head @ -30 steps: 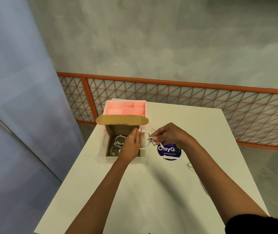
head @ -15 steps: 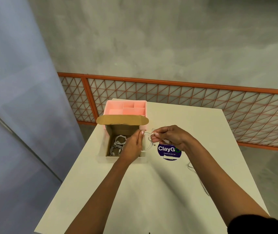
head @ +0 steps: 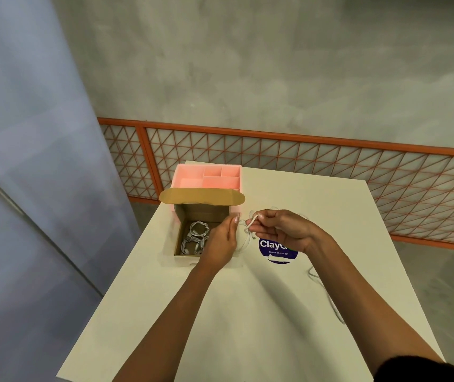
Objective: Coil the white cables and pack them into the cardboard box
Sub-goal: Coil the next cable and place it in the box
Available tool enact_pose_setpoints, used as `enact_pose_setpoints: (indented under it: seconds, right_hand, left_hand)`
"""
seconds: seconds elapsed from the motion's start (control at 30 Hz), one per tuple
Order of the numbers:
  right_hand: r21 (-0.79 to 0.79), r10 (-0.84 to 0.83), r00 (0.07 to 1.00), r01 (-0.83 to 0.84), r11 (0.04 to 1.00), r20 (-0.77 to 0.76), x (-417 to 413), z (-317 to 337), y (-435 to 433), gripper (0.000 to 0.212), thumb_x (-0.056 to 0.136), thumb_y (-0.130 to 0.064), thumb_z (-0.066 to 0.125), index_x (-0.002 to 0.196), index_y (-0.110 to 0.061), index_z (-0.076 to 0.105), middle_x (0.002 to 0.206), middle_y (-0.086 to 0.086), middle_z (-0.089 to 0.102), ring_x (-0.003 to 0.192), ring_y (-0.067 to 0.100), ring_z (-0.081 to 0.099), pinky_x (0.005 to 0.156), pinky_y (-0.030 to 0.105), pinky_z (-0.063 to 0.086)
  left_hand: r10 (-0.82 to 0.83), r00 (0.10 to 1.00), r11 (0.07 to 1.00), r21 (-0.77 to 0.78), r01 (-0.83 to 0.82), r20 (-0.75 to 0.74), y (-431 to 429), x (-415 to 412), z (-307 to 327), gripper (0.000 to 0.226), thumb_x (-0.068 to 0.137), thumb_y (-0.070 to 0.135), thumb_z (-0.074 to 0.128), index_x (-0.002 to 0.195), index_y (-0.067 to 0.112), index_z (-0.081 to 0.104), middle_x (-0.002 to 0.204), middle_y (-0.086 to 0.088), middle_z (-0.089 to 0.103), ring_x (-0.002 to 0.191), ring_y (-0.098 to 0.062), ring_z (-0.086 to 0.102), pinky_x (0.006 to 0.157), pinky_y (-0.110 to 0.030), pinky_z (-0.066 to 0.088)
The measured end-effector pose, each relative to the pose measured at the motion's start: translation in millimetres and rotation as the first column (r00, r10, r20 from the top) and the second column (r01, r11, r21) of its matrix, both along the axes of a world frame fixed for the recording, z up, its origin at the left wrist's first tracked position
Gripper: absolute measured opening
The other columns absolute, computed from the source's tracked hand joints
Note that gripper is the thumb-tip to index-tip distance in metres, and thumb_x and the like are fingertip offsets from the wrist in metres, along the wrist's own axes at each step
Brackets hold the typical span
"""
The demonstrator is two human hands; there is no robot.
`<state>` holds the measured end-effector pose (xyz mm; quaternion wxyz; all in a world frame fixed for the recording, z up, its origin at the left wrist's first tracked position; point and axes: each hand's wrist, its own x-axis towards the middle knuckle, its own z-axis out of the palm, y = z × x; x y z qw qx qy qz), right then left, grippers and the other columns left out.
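An open cardboard box (head: 202, 209) stands on the white table (head: 248, 312) with its lid folded back. Coiled white cables (head: 194, 238) lie inside it. Just right of the box, my left hand (head: 221, 241) holds a loop of white cable (head: 243, 241) between thumb and fingers. My right hand (head: 281, 230) pinches the end of the same cable (head: 252, 222) close to my left fingertips. Another loose white cable (head: 328, 296) trails on the table under my right forearm, partly hidden.
A pink divided organiser tray (head: 208, 176) sits behind the box at the table's far edge. A round purple sticker (head: 277, 250) lies under my right hand. An orange lattice railing (head: 330, 172) runs beyond the table, with floor below on both sides.
My right hand has shifted a little up and left, drawing the cable end toward my left fingertips. My left hand stays beside the box with the loop.
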<state>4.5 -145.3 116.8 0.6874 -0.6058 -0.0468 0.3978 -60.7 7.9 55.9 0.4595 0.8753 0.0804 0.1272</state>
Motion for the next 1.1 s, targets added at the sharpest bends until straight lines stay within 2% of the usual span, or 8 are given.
enact_pose_setpoints:
  seconds: [0.13, 0.2, 0.33, 0.6, 0.73, 0.83, 0.97, 1.1]
  right_hand:
    - [0.105, -0.043, 0.994, 0.053, 0.993, -0.101, -1, 2, -3, 0.023, 0.098, -0.004, 0.042, 0.086, -0.008, 0.062, 0.072, 0.001, 0.071, 0.070, 0.012, 0.069, 0.070, 0.022, 0.059]
    - [0.154, -0.081, 0.977, 0.113, 0.982, -0.197, -2, 0, -3, 0.022, 0.097, -0.002, 0.042, 0.086, -0.006, 0.061, 0.069, 0.003, 0.068, 0.071, 0.015, 0.065, 0.074, 0.026, 0.059]
    - [0.180, -0.059, 0.958, 0.113, 0.977, -0.280, -6, -3, -2, 0.021, 0.095, 0.003, 0.041, 0.087, -0.003, 0.060, 0.070, 0.006, 0.066, 0.070, 0.017, 0.064, 0.073, 0.029, 0.060]
    - [0.209, -0.070, 0.902, 0.174, 0.962, -0.427, -10, -1, -1, 0.021, 0.093, 0.008, 0.036, 0.092, 0.001, 0.056, 0.066, 0.007, 0.059, 0.058, 0.014, 0.062, 0.069, 0.037, 0.060]
    - [0.204, -0.159, 0.839, 0.303, 0.931, -0.521, -8, 3, 1, 0.019, 0.092, 0.011, 0.036, 0.093, 0.003, 0.053, 0.068, 0.009, 0.057, 0.073, 0.017, 0.055, 0.053, 0.038, 0.058]
    - [0.204, -0.197, 0.819, 0.354, 0.913, -0.539, -8, 8, 4, 0.020, 0.092, 0.012, 0.034, 0.094, 0.005, 0.053, 0.070, 0.010, 0.056, 0.071, 0.016, 0.052, 0.052, 0.042, 0.059]
    - [0.199, -0.166, 0.847, 0.302, 0.932, -0.505, -9, 13, 10, 0.021, 0.094, 0.011, 0.032, 0.091, 0.007, 0.052, 0.065, 0.010, 0.055, 0.070, 0.015, 0.049, 0.061, 0.042, 0.059]
    - [0.179, -0.231, 0.823, 0.368, 0.912, -0.519, -6, 12, 12, 0.025, 0.092, 0.013, 0.030, 0.089, 0.007, 0.054, 0.065, 0.011, 0.054, 0.071, 0.016, 0.049, 0.056, 0.042, 0.059]
  left_hand:
    - [-0.006, 0.999, 0.961, -0.275, -0.008, -0.051, 1, 2, 6, 0.029, 0.102, 0.030, 0.033, 0.110, 0.014, 0.056, 0.086, 0.000, 0.060, 0.084, -0.013, 0.056, 0.070, -0.019, 0.047]
    - [0.003, 0.999, 0.951, -0.308, -0.017, -0.045, 2, 2, 10, 0.029, 0.102, 0.030, 0.033, 0.114, 0.015, 0.055, 0.092, 0.004, 0.061, 0.089, -0.008, 0.057, 0.075, -0.019, 0.048]
    - [0.036, 0.999, 0.948, -0.316, -0.042, -0.026, 7, 1, 11, 0.025, 0.102, 0.029, 0.034, 0.110, 0.017, 0.055, 0.082, 0.009, 0.058, 0.085, -0.007, 0.055, 0.076, -0.021, 0.046]
    - [-0.009, 1.000, 0.992, -0.124, 0.010, 0.008, 10, -1, 3, 0.024, 0.101, 0.030, 0.036, 0.096, 0.013, 0.053, 0.075, 0.003, 0.056, 0.077, -0.014, 0.057, 0.074, -0.039, 0.051]
    - [-0.041, 0.997, 0.999, 0.011, 0.040, 0.059, 11, -7, 3, 0.014, 0.102, 0.027, 0.036, 0.098, 0.021, 0.048, 0.069, 0.011, 0.052, 0.063, -0.006, 0.054, 0.055, -0.013, 0.040]
    - [-0.093, 0.994, 0.989, 0.122, 0.086, 0.055, 8, -12, 5, 0.017, 0.102, 0.026, 0.033, 0.104, 0.018, 0.047, 0.067, 0.012, 0.048, 0.056, -0.004, 0.050, 0.049, -0.010, 0.035]
    - [-0.128, 0.991, 0.966, 0.231, 0.119, 0.026, 2, -13, 2, 0.028, 0.103, 0.026, 0.032, 0.119, 0.010, 0.049, 0.076, -0.002, 0.058, 0.059, -0.009, 0.052, 0.054, -0.024, 0.038]
    - [-0.145, 0.989, 0.961, 0.237, 0.143, -0.010, -6, -15, 1, 0.032, 0.103, 0.026, 0.031, 0.120, 0.007, 0.050, 0.092, -0.015, 0.067, 0.078, -0.027, 0.063, 0.068, -0.040, 0.049]
